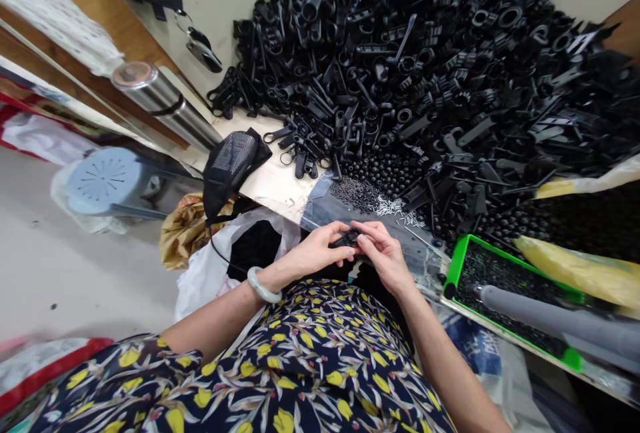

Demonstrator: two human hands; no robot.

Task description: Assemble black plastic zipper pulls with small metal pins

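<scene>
A small black plastic part [346, 238] is pinched between both hands, just off the table's front edge. My left hand [320, 247], with a pale bangle on its wrist, grips it from the left with thumb and fingers. From the right, my right hand [384, 251] closes its thumb and fingertips on the same part. Beyond the hands lie small silver pins [390, 206], tiny dark pieces [356, 193] and round black beads [380, 171]. A large heap of black plastic parts [400, 73] rises behind them.
A green-rimmed tray [453, 273] of dark bits stands at the right, under a grey cylindrical bar [550, 316]. Yellow plastic bags [575, 269] lie beyond it. A steel flask [165, 103] and a black mesh pouch [235, 163] are at the left. A white bag [200, 286] hangs below the edge.
</scene>
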